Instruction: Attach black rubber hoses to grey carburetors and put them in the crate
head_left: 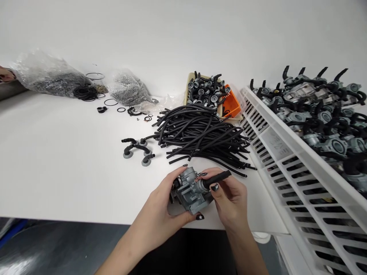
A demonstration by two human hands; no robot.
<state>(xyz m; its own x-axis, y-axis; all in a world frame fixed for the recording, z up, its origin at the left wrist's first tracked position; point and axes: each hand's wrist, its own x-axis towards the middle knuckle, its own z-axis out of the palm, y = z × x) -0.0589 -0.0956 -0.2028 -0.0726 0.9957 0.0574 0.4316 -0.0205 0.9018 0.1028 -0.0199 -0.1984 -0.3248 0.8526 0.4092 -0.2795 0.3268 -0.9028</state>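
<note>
A grey metal carburetor point(189, 194) is held above the table's front edge. My left hand point(160, 208) wraps around its left side, fingers on top and thumb underneath. A black rubber-covered stub point(216, 178) sticks out of the carburetor's upper right. My right hand point(231, 200) closes around that stub at its base, thumb in front and fingers behind. A small spring point(198, 175) shows near the right fingertips. Beyond my hands lie several grey caps with black rubber elbows point(146, 159) and a large heap of black rubber hoses point(197, 131).
At right, a white slatted crate point(275, 143) holds many carburetors point(329, 114). Behind the hoses stand a cream bin point(189, 82) of capped elbows and an orange container point(231, 105). Plastic bags of small parts point(126, 87) and black rubber rings point(110, 102) lie at back left.
</note>
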